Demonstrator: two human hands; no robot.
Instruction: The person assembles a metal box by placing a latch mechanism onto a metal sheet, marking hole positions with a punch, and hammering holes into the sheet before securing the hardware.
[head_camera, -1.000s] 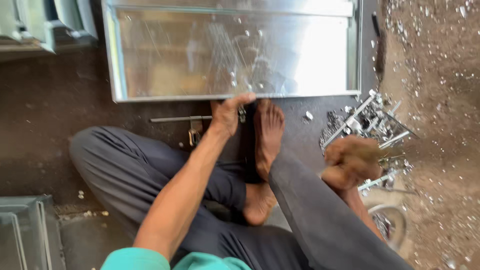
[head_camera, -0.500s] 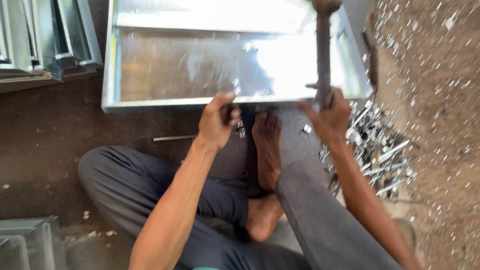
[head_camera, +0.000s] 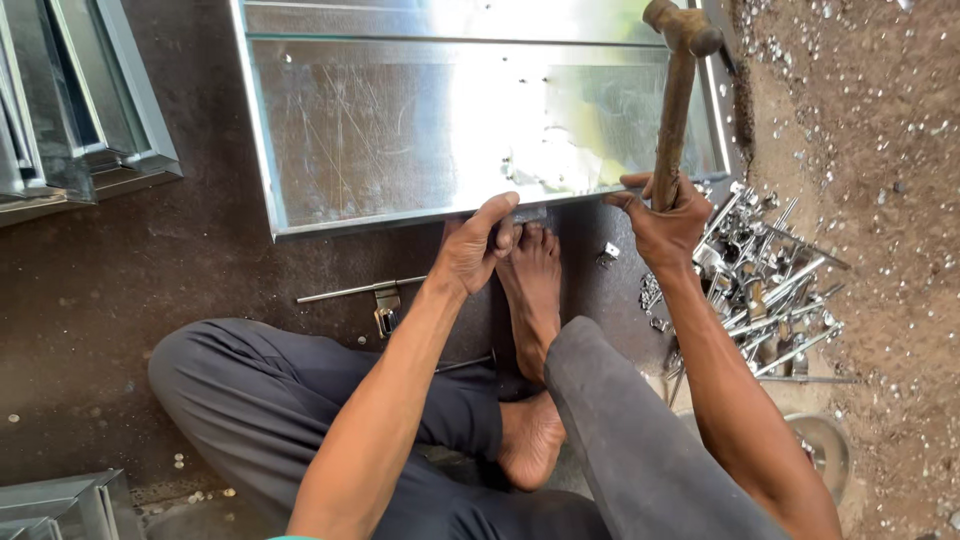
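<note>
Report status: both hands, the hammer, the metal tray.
Right hand grips hammer by its handle, head raised over tray. Left hand pinches near edge of metal tray. Bare foot directly beside left hand; loose metal hardware piled right.

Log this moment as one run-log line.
left hand: pinching edge of sheet-metal tray | right hand: gripping hammer, raised | metal rods: piled at right

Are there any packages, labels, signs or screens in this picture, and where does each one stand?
None in view: no package, label, sign or screen.
Only bare metal shows: a shiny sheet-metal tray ahead, grey metal frames at the upper left, loose metal rods and fittings on the right.
The right hand holds a hammer; the left hand grips the tray's near edge.
</note>
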